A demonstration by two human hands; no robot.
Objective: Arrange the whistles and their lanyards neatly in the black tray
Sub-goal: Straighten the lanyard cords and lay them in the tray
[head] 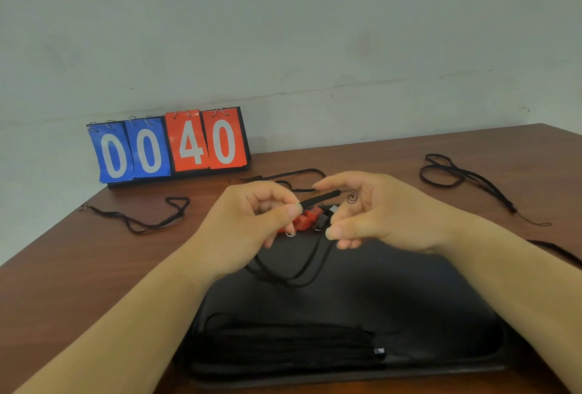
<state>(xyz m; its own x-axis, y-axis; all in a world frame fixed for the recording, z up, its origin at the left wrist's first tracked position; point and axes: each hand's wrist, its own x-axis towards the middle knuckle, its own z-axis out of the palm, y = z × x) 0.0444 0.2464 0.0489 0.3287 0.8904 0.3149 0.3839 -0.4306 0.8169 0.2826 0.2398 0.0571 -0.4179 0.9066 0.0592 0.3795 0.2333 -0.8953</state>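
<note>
I hold both my hands up over the far end of the black tray (441,283). My left hand (248,226) pinches the thick end of a black lanyard (318,198) between thumb and pointer finger. My right hand (378,214) is half open, with the fingers (333,231) curled and a little apart; they sit just beside the cord, but I cannot tell if they grip it. The thin curly loop (352,197) at the tip of the cord pokes out by my right hand. The rest of the lanyard hangs down in long loops toward the tray.

Just under my hands lies a red whistle (307,220) with a small metal ring (290,234), and a dark whistle (324,220) sits right next to it. I think I am getting the cord ready to join it to a whistle. Next I need to poke the thin loop through a ring, and that takes slow, careful fingers.

At 6 o'clock in the tray, one folded lanyard bundle (283,343) already lies flat. The middle of the tray has open room. More loose lanyards wait on the desk (94,267): one at 9 o'clock (141,220), one at 2 o'clock (456,173). A scoreboard (170,146) stands at 11 o'clock.
</note>
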